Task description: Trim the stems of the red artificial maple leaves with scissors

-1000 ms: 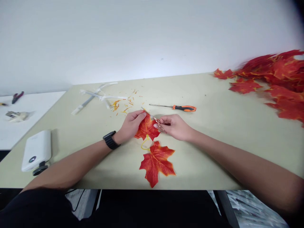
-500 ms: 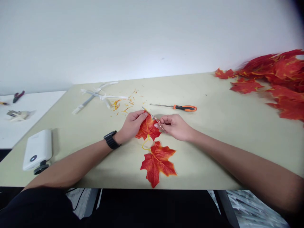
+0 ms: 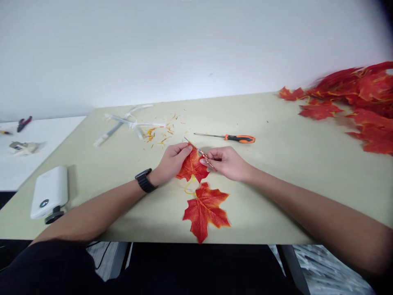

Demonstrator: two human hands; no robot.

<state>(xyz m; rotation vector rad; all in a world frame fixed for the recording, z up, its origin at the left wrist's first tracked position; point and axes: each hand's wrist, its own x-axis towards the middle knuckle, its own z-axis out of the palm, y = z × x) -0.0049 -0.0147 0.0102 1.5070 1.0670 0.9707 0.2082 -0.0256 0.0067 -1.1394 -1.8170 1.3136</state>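
Between thumb and fingers, my left hand [image 3: 173, 162] pinches the upper left edge of a red artificial maple leaf [image 3: 193, 166]. My right hand [image 3: 225, 163] is closed on a small pair of scissors [image 3: 199, 151], whose blades point up and left along the leaf's top edge. Whether the blades are parted is too small to tell. A thin yellow stem joins this leaf to a second red maple leaf [image 3: 205, 211], which lies flat on the table nearer to me.
Beyond my hands lie a screwdriver [image 3: 239, 139], yellow-orange scraps [image 3: 150, 134] and white plastic tubes [image 3: 123, 121]. A heap of red leaves [image 3: 362, 92] fills the far right. A white power bank-like device [image 3: 50, 190] stands at left; pliers [image 3: 24, 123] rest on the white side table.
Almost nothing differs. The whole view has shifted very slightly, and both hands keep their hold on the leaf and the scissors.
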